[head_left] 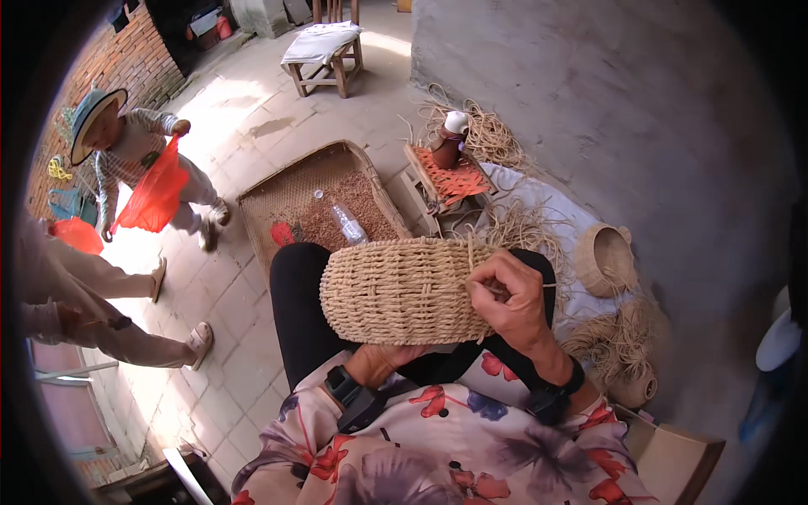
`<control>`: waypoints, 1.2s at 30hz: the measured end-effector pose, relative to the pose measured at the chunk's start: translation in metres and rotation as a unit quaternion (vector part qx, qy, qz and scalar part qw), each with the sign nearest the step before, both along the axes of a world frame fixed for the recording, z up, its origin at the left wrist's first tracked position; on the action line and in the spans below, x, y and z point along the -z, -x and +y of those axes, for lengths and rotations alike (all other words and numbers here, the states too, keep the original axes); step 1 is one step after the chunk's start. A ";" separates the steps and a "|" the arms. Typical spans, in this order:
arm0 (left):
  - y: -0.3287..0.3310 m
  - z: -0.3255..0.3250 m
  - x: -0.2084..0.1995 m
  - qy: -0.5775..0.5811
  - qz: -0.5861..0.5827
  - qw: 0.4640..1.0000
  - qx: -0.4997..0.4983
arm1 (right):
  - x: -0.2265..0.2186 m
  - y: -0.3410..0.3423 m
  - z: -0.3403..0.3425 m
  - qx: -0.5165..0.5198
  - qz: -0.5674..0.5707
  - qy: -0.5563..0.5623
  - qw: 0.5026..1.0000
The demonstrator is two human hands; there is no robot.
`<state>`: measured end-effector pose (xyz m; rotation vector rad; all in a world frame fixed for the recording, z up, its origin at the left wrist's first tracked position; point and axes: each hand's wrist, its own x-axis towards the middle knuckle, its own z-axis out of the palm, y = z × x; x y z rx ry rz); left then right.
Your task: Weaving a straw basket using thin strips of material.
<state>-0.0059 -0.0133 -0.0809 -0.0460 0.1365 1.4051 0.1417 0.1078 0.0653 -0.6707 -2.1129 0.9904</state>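
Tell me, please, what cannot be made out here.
All in the head view:
Left hand: fingers mostly hidden by the cord basket.
Basket's far side: turned away from the camera.
Woven tray: near edge covered by the basket and left knee.
Standing person: upper body cut off by the left rim.

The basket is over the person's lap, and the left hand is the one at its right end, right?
Not quite: in the head view, it's the right hand at the right end of the basket. The rest is right: the basket is over the person's lap.
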 end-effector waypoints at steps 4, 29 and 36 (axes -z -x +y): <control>0.001 0.011 -0.016 0.016 0.052 0.998 0.007 | -0.009 -0.009 0.012 -0.018 0.009 -0.014 1.000; -0.006 0.006 -0.010 0.014 0.185 0.982 0.025 | -0.031 0.000 0.032 -0.163 -0.180 -0.147 0.959; -0.005 0.013 -0.005 -0.010 0.220 0.975 -0.031 | -0.043 0.013 0.038 -0.189 -0.300 -0.212 0.911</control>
